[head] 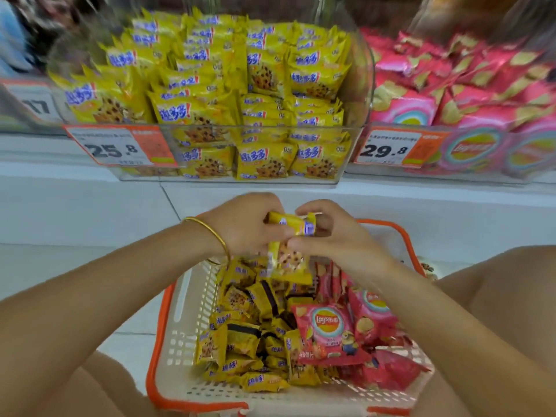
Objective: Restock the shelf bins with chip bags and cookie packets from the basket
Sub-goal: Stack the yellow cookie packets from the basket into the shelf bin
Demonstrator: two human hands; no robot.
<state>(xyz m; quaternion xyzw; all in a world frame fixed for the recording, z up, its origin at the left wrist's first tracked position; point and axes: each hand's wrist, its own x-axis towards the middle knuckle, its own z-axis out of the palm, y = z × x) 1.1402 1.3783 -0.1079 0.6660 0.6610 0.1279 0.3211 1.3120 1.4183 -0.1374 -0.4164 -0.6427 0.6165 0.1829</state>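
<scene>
Both hands meet above the white basket (186,299) with its orange rim. My left hand (243,224) and my right hand (334,233) both grip a small stack of yellow cookie packets (290,245); one packet lies across the top and another hangs below. Inside the basket lie several loose yellow cookie packets (240,341) on the left and pink chip bags (331,332) on the right. On the shelf ahead, a clear bin (355,94) is packed with yellow cookie packets, and the bin to its right (436,176) holds pink chip bags.
Price tags reading 25.8 (117,147) and 29.8 (388,149) hang on the bin fronts. A white shelf ledge (90,206) runs between bins and basket. My knees flank the basket at both lower corners. Another tag (33,103) shows at far left.
</scene>
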